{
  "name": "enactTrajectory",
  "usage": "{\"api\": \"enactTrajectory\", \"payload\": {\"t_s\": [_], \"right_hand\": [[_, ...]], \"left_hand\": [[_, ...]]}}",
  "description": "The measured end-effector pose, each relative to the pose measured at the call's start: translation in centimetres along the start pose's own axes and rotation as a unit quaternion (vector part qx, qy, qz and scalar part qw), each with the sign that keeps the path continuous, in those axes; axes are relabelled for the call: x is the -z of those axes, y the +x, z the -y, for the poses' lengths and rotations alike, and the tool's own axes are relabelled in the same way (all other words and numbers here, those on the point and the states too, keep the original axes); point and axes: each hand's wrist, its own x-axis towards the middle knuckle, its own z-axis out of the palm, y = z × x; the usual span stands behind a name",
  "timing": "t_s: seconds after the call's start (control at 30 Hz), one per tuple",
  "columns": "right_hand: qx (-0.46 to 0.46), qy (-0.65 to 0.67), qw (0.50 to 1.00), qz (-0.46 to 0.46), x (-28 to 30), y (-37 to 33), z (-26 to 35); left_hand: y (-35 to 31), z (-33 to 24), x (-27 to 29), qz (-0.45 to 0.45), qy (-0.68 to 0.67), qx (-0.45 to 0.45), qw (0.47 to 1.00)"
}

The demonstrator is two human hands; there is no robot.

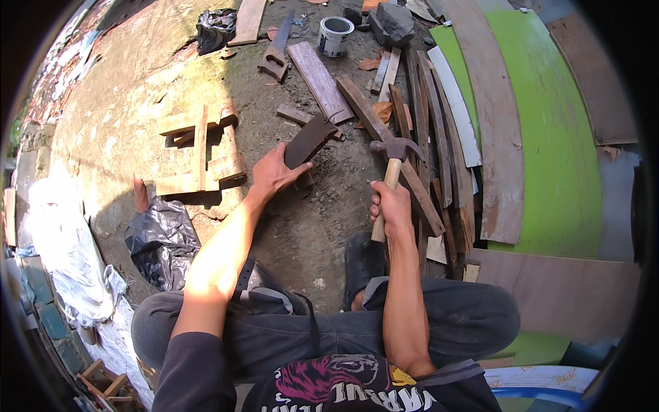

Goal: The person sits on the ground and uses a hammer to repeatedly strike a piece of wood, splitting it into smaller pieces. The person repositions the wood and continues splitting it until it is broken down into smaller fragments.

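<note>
My right hand (392,204) is closed round the wooden handle of a claw hammer (395,147), its metal head up and away from me, over some wood strips. In my left hand (273,172) is a short dark wooden block (309,142), gripped at its near end and tilted up to the right. Something thin, like a nail, shows at the block's far end. Under and beside the block lie a small wood offcut (295,114) and a longer weathered board (320,81). Hammer and block are apart from each other.
To the left stands a small wooden frame (200,147), with a black plastic bag (165,240) nearer me. Farther off are a handsaw (276,51), a paint can (334,42) and a dark stone (391,26). Wood strips (439,130) and green panels (549,117) lie along the right.
</note>
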Motion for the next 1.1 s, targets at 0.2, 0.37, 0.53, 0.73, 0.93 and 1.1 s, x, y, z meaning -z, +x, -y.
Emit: {"api": "enactTrajectory", "payload": {"t_s": [0.2, 0.37, 0.53, 0.73, 0.93, 1.1], "right_hand": [[0.015, -0.030, 0.999, 0.004, 0.6, 2.2, 0.1], [0.059, -0.080, 0.995, -0.009, 1.4, 5.2, 2.3], [0.065, 0.010, 0.997, -0.027, 0.3, 7.2, 3.9], [-0.079, -0.159, 0.982, 0.062, -1.7, 9.3, 3.0], [-0.007, -0.025, 1.000, -0.016, -0.2, 9.2, 8.8], [-0.087, -0.006, 0.996, 0.017, -2.2, 10.1, 5.8]], "left_hand": [[-0.9, 0.7, -4.0, -0.100, 0.095, -0.022, 0.990], [-0.6, 0.7, -5.0, -0.135, 0.079, -0.026, 0.987], [-0.5, 1.1, -4.8, -0.143, 0.076, -0.042, 0.986], [0.0, 1.5, -5.2, -0.129, 0.064, -0.042, 0.989], [0.1, 1.6, -4.9, -0.136, 0.039, -0.047, 0.989], [0.3, 1.6, -5.0, -0.128, 0.052, -0.061, 0.989]]}}
